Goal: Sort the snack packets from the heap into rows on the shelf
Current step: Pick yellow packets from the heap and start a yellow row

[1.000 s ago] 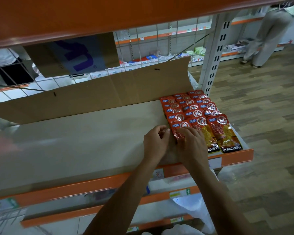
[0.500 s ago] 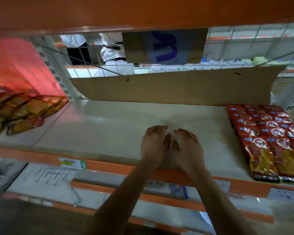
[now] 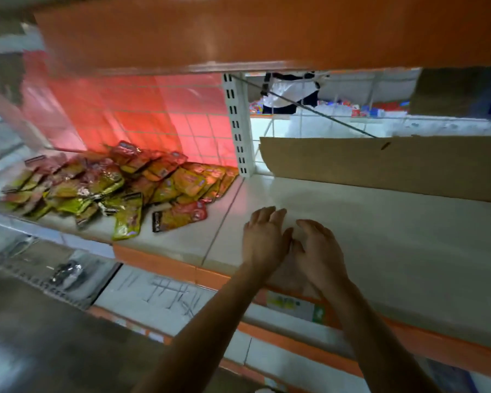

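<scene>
Two bare hands, left hand [image 3: 262, 239] and right hand [image 3: 318, 252], rest side by side, fingers loosely spread and empty, on a pale shelf [image 3: 380, 236] with an orange front edge. A heap of red and yellow-green snack packets [image 3: 111, 188] lies well to their left.

Motion-blurred throughout. Print on the red, yellow and green foil snack packets [image 3: 111, 188] in the heap left of the white slotted upright post [image 3: 238, 123]: unreadable. Left end of that heap smeared, count impossible. Palms of both hands [image 3: 262, 239] [image 3: 319, 255] hidden, backs up, right of the post. Brown cardboard sheet [image 3: 380, 163] cut off at the right edge. Small metal items below the heap too blurred to identify.
</scene>
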The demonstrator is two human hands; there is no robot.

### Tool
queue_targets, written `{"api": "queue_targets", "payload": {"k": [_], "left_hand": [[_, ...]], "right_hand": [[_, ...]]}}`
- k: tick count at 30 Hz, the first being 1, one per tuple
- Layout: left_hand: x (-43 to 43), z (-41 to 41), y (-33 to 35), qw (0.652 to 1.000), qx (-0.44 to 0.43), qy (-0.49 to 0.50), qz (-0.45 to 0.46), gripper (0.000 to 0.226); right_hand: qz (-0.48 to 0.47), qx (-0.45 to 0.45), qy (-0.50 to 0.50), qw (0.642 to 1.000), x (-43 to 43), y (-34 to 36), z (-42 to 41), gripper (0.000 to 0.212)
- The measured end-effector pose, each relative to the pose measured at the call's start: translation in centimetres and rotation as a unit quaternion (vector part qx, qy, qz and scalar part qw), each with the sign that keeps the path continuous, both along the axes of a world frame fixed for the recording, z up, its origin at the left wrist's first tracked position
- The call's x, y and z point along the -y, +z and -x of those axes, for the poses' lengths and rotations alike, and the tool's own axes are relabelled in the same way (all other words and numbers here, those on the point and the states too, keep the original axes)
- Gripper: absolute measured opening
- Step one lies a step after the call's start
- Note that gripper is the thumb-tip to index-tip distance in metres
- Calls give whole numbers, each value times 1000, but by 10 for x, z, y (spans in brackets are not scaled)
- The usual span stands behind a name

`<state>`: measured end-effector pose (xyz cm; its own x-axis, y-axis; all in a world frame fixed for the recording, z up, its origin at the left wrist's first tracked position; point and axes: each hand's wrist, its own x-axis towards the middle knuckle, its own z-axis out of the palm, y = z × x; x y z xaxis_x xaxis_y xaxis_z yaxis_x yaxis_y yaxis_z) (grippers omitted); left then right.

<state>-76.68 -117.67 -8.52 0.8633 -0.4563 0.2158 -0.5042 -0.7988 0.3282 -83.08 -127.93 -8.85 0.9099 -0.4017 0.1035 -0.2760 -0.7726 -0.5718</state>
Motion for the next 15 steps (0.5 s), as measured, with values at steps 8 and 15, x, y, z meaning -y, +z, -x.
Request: {"api": "queue_targets", "payload": {"k": [8, 15], "left_hand": [[-88, -74, -4, 999, -17, 45, 3, 52], [-123, -136, 1, 998, -5, 62, -25, 55]], "right_hand": [[11, -18, 42, 999, -81, 0, -73, 46], [48, -17, 88, 995, -122, 13, -147, 42]]}}
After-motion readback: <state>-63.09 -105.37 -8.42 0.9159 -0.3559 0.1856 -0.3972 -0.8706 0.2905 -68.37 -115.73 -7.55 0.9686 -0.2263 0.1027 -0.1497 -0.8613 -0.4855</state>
